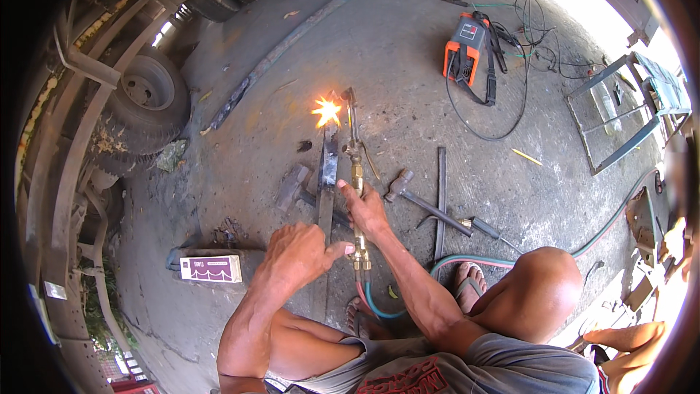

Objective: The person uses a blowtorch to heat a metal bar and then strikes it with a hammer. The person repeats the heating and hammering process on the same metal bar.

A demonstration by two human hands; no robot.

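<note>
My right hand [367, 211] is closed around the brass body of a cutting torch [357, 171], whose long tip points away from me. A bright orange flame with sparks [327, 111] burns beside the tip, at the far end of a flat metal bar [328, 164]. That bar runs back toward me along the floor. Just left of the torch, my left hand [297, 254] is closed, its thumb stretched to the valve fittings at the torch's base. Its curled fingers hide whatever may lie under them. Red and green hoses [378, 311] leave the torch's rear.
A sledgehammer [293, 186] lies left of the bar; a hammer [417, 197] and steel strip [441, 193] lie right. A purple-white box [211, 268] sits left. Beyond stand an orange-black welding machine [467, 44] with cables, a metal frame [616, 117], a long pipe [292, 38] and a wheel [146, 98].
</note>
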